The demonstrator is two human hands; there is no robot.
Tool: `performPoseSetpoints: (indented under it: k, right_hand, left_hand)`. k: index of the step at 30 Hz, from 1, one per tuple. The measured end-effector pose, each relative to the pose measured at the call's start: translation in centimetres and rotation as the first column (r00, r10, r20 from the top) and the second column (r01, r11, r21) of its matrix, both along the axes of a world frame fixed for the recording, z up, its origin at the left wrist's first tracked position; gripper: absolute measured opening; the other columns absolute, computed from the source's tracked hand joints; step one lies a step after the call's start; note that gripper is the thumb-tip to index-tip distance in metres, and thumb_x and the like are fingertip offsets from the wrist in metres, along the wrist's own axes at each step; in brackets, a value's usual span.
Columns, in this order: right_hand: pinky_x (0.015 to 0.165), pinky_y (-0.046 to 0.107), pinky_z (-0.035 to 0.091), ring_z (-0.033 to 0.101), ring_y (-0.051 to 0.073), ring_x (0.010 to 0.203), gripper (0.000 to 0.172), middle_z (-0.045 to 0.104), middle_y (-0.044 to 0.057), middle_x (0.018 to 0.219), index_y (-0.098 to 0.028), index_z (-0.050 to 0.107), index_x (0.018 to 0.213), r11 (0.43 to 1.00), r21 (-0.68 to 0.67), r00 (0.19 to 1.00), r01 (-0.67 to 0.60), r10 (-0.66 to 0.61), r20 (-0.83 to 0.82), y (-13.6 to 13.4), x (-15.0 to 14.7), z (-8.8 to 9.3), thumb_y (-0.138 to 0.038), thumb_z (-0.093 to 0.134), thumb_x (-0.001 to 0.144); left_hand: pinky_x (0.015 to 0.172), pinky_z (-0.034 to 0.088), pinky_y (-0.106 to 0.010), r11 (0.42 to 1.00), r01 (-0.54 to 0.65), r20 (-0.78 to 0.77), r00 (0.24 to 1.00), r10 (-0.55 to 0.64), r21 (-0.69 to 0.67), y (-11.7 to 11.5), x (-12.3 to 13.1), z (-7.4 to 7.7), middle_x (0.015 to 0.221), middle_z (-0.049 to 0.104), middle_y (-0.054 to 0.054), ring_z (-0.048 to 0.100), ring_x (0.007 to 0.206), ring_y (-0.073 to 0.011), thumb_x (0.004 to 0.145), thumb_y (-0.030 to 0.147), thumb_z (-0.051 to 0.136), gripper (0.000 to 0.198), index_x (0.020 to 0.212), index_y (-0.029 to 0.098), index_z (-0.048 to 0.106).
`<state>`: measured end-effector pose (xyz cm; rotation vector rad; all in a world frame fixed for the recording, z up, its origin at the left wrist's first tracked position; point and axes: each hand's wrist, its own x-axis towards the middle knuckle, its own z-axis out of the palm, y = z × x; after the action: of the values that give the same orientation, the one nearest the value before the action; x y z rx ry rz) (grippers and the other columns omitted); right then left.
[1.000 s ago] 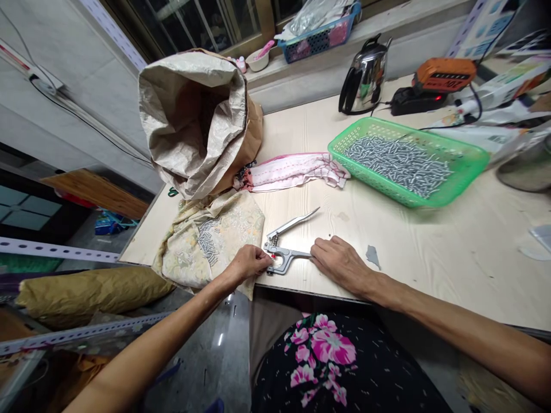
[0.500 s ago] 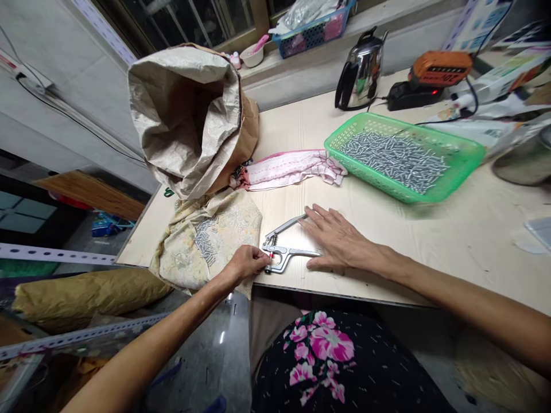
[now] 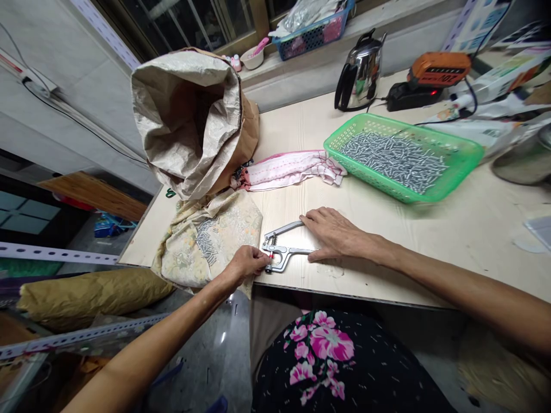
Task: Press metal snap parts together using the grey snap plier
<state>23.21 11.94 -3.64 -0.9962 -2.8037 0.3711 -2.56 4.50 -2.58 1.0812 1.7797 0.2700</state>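
Note:
A grey metal hand tool (image 3: 284, 250) with a spring and two handles lies on the light wooden table near its front edge. My left hand (image 3: 250, 263) pinches at the tool's left end, beside a small red part; what its fingertips hold is too small to name. My right hand (image 3: 333, 234) is at the handle ends, fingers on the upper handle and thumb by the lower one. The handles stand apart. Left of the tool, small metal pins (image 3: 206, 243) lie on a floral cloth (image 3: 235, 221).
A green basket (image 3: 404, 198) of metal pins stands at the right. Behind are a large open paper bag (image 3: 247, 129), a pink-and-white cloth (image 3: 288, 170), a kettle (image 3: 360, 71) and an orange battery (image 3: 439, 69) on a charger.
My right hand has drawn its fingers in from a spread position onto the tool's handles. The upper handle sits slightly lower. My left hand stays at the tool's left end.

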Motion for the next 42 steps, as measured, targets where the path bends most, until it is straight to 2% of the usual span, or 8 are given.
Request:
performPoseSetpoints:
  k: [5, 10, 14, 19, 29, 37, 40, 42]
  right_hand:
    - [0.081, 0.040, 0.043, 0.046, 0.030, 0.098, 0.058, 0.053, 0.013, 0.109, -0.014, 0.057, 0.110, 0.999, -0.042, 1.000, 0.017, -0.018, -0.013, -0.5, -0.3, 0.2, -0.049, 0.078, 0.068]
    - [0.086, 0.039, 0.043, 0.045, 0.028, 0.102, 0.056, 0.052, 0.013, 0.110, -0.012, 0.057, 0.111, 0.993, -0.111, 0.998, 0.042, -0.047, -0.036, -1.1, -0.5, 1.2, -0.042, 0.081, 0.069]
    - [0.085, 0.038, 0.045, 0.045, 0.029, 0.106, 0.069, 0.051, 0.015, 0.114, -0.009, 0.054, 0.117, 0.974, -0.215, 0.998, 0.070, -0.069, 0.014, -0.9, 0.0, 2.2, -0.041, 0.085, 0.064]
    - [0.083, 0.039, 0.044, 0.047, 0.029, 0.103, 0.053, 0.054, 0.015, 0.110, -0.010, 0.059, 0.109, 0.972, -0.203, 0.992, 0.121, -0.109, 0.068, -1.4, 0.8, 2.8, -0.039, 0.081, 0.070]
    - [0.078, 0.033, 0.040, 0.050, 0.020, 0.087, 0.009, 0.059, 0.007, 0.091, -0.015, 0.060, 0.088, 0.995, -0.075, 0.997, 0.064, -0.067, -0.039, -3.3, 0.6, 0.4, -0.021, 0.056, 0.092]
    - [0.077, 0.034, 0.041, 0.050, 0.021, 0.088, 0.005, 0.058, 0.007, 0.093, -0.017, 0.059, 0.093, 0.995, -0.081, 0.993, 0.062, -0.070, -0.099, -2.6, 0.5, -0.7, -0.020, 0.056, 0.091]
    - [0.082, 0.036, 0.043, 0.049, 0.025, 0.098, 0.043, 0.054, 0.012, 0.110, -0.014, 0.056, 0.113, 0.991, -0.130, 0.986, -0.009, -0.013, -0.166, -1.4, 1.3, -0.3, -0.037, 0.071, 0.080]
    - [0.083, 0.038, 0.042, 0.049, 0.026, 0.098, 0.048, 0.054, 0.013, 0.110, -0.013, 0.055, 0.117, 0.987, -0.146, 0.983, -0.061, 0.035, -0.178, -0.5, 1.7, -0.2, -0.044, 0.068, 0.082]
  left_hand:
    - [0.066, 0.048, -0.029, 0.940, 0.278, -0.398, 0.899, -0.182, 0.198, -1.2, 1.0, 1.1, 0.065, 0.059, -0.002, 0.057, 0.064, -0.0162, 0.079, 0.037, 0.063, 0.026, 0.070, 0.013, 0.065]
    - [0.102, 0.043, -0.046, 0.505, 0.705, -0.659, 0.686, -0.308, 0.498, -0.1, 3.1, -0.3, 0.133, 0.052, -0.014, 0.046, 0.124, -0.0312, 0.081, 0.034, 0.068, 0.051, 0.126, 0.015, 0.053]
    - [0.101, 0.045, -0.047, 0.348, 0.834, -0.668, 0.551, -0.500, 0.428, 2.9, 4.1, -1.1, 0.134, 0.050, -0.016, 0.048, 0.121, -0.0301, 0.083, 0.034, 0.067, 0.070, 0.141, 0.016, 0.033]
    - [0.093, 0.047, -0.044, 0.329, 0.909, -0.702, 0.408, -0.583, 0.255, 4.1, 5.5, 1.0, 0.117, 0.057, -0.014, 0.051, 0.107, -0.0293, 0.083, 0.038, 0.068, 0.063, 0.134, 0.012, 0.042]
    - [0.079, 0.045, -0.033, 0.335, 0.905, -0.638, 0.424, -0.643, 0.264, 3.8, 6.9, 1.0, 0.090, 0.060, -0.005, 0.052, 0.091, -0.0216, 0.091, 0.034, 0.058, 0.017, 0.091, 0.017, 0.061]
    - [0.081, 0.050, -0.035, 0.408, 0.862, -0.702, 0.490, -0.517, 0.301, 2.3, 7.2, 0.1, 0.094, 0.064, -0.007, 0.057, 0.093, -0.0226, 0.093, 0.033, 0.055, 0.017, 0.091, 0.017, 0.062]
    - [0.098, 0.048, -0.045, 0.437, 0.795, -0.726, 0.585, -0.362, 0.422, 0.4, 7.2, -0.7, 0.128, 0.057, -0.015, 0.052, 0.120, -0.0289, 0.090, 0.029, 0.059, 0.033, 0.120, 0.015, 0.055]
    - [0.106, 0.043, -0.049, 0.408, 0.770, -0.716, 0.623, -0.315, 0.491, -1.3, 7.5, -1.5, 0.144, 0.045, -0.018, 0.042, 0.134, -0.0313, 0.091, 0.025, 0.057, 0.039, 0.128, 0.015, 0.050]
